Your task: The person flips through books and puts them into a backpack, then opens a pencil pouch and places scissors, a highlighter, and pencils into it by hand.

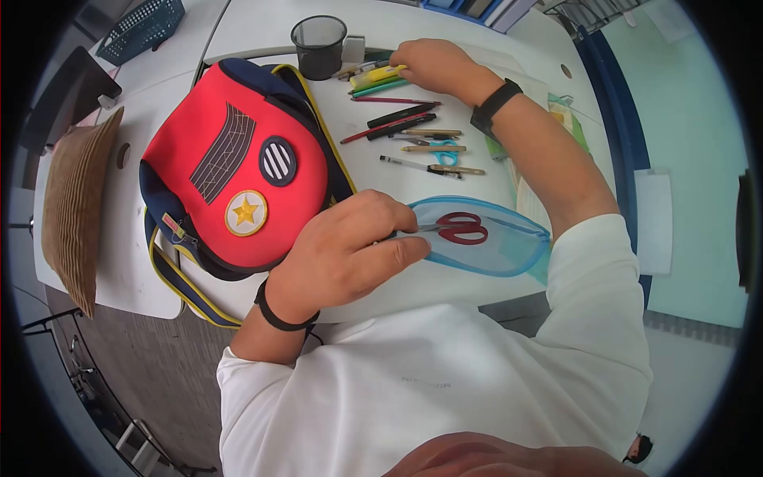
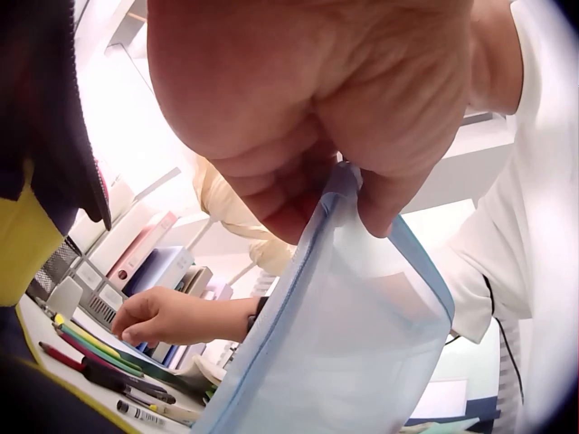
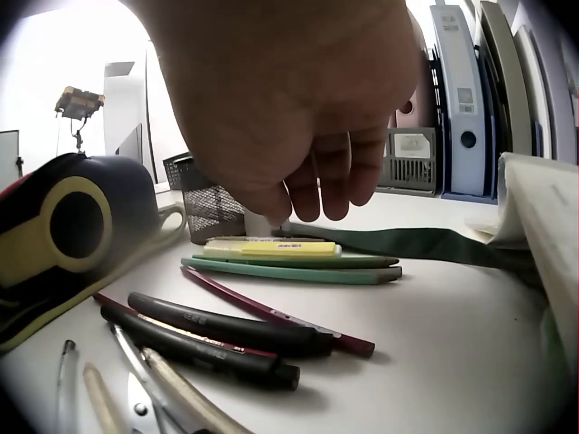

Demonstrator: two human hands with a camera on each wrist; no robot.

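My left hand [image 1: 342, 250] pinches one end of a blue-edged mesh zip pouch [image 1: 509, 253]; in the left wrist view the pouch hangs from thumb and fingers. Scissors with dark red handles [image 1: 462, 228] show at the pouch, their blades hidden by the hand. At the back of the table, my right hand [image 1: 435, 65] reaches over the pens, fingertips right by a yellow highlighter [image 3: 289, 248]. In the right wrist view its fingers hang loosely downward. Green pencils [image 3: 298, 270] lie beside the highlighter. Closer in are black markers [image 3: 208, 348] and blue-handled scissors [image 1: 445, 151] among several pens.
A red and navy backpack [image 1: 238, 159] stands left of the pens. Behind them is a black mesh pen cup [image 1: 319, 49]. Upright binders [image 3: 463, 99] line the back. A brown cushion [image 1: 79, 211] and a dark basket [image 1: 141, 30] are at the far left.
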